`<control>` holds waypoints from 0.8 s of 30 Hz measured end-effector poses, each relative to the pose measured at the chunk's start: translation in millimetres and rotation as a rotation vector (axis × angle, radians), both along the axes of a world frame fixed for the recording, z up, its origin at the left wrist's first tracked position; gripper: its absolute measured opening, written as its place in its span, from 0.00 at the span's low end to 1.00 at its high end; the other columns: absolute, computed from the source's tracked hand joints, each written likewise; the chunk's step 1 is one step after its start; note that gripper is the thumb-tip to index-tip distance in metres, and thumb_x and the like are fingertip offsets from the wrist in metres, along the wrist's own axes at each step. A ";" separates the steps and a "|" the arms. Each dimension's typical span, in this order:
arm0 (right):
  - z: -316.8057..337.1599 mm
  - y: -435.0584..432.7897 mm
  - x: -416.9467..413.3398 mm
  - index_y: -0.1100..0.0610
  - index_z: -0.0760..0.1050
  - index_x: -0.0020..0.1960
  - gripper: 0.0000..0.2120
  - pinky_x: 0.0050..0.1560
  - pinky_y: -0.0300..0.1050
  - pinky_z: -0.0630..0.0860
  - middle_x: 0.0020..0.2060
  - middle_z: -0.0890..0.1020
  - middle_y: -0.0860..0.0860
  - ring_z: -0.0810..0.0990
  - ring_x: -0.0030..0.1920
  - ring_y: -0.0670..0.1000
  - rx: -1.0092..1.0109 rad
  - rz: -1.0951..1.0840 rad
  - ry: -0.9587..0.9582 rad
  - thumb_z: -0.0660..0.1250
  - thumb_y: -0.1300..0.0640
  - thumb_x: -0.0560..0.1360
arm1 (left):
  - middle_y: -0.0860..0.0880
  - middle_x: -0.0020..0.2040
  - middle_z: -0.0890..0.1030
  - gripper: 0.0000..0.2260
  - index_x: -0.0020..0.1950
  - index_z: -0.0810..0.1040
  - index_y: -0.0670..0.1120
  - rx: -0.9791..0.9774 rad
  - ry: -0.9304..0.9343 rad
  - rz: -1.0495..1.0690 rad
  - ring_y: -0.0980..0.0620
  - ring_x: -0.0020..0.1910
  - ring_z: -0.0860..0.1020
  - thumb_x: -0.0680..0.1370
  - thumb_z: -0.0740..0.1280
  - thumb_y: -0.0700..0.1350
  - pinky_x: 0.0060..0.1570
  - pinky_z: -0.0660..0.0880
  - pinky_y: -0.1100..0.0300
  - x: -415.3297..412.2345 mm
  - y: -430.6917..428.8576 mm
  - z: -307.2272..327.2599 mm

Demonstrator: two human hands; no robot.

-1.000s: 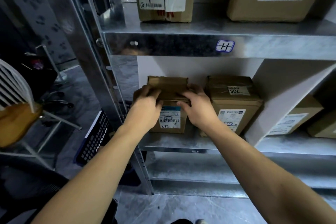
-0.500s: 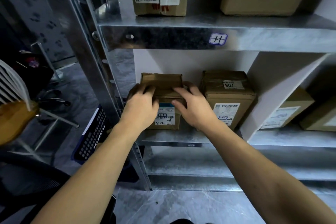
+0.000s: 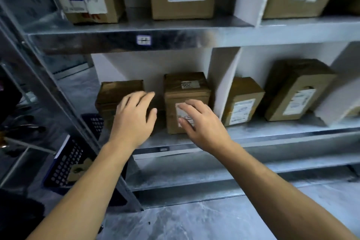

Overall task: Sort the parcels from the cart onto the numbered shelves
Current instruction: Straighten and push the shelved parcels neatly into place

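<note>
A small brown cardboard parcel (image 3: 115,93) stands at the left end of the lower metal shelf (image 3: 272,128). My left hand (image 3: 134,119) hovers open in front of it, fingers spread, covering its label. A second brown parcel (image 3: 185,91) with a white label stands to its right. My right hand (image 3: 202,122) is open in front of that parcel's label, holding nothing. Whether either hand touches a parcel is unclear because of blur.
Beyond a white divider (image 3: 224,76), two more parcels (image 3: 243,99) (image 3: 298,91) stand on the same shelf. The upper shelf (image 3: 175,35) carries several labelled boxes. A dark blue perforated crate (image 3: 66,161) sits left of the shelf post (image 3: 58,103). Grey floor lies below.
Both hands have let go of the left parcel and pulled back from it. The right hand has shifted right, in front of the neighbouring parcel. The view has swung to the right.
</note>
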State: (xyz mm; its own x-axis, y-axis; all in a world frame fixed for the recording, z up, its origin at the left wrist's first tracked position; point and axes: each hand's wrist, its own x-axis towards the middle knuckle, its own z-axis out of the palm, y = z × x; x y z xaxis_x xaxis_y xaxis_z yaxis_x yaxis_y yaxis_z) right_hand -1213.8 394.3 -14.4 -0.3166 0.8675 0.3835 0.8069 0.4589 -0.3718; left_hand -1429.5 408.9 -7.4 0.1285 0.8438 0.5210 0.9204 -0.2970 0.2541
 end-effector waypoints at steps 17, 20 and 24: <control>-14.6 -88.7 252.3 0.56 0.72 0.71 0.21 0.61 0.56 0.75 0.67 0.74 0.57 0.75 0.63 0.62 -0.068 -0.342 -0.044 0.66 0.51 0.80 | 0.47 0.65 0.73 0.20 0.69 0.72 0.46 -0.107 -0.025 -0.274 0.45 0.63 0.69 0.77 0.67 0.47 0.64 0.68 0.48 248.3 -51.9 -9.9; -10.9 -78.6 270.7 0.55 0.71 0.71 0.21 0.60 0.56 0.75 0.66 0.74 0.56 0.74 0.63 0.61 -0.073 -0.336 -0.046 0.65 0.51 0.81 | 0.47 0.65 0.73 0.21 0.69 0.72 0.46 -0.129 -0.007 -0.276 0.46 0.64 0.69 0.77 0.67 0.48 0.66 0.67 0.48 266.2 -39.2 -10.0; -8.5 -48.9 282.2 0.56 0.71 0.71 0.21 0.60 0.55 0.75 0.65 0.74 0.55 0.75 0.61 0.61 -0.083 -0.296 -0.025 0.65 0.51 0.81 | 0.48 0.65 0.72 0.21 0.70 0.71 0.47 -0.141 0.004 -0.247 0.46 0.65 0.68 0.78 0.65 0.49 0.68 0.66 0.47 277.2 -11.4 -11.1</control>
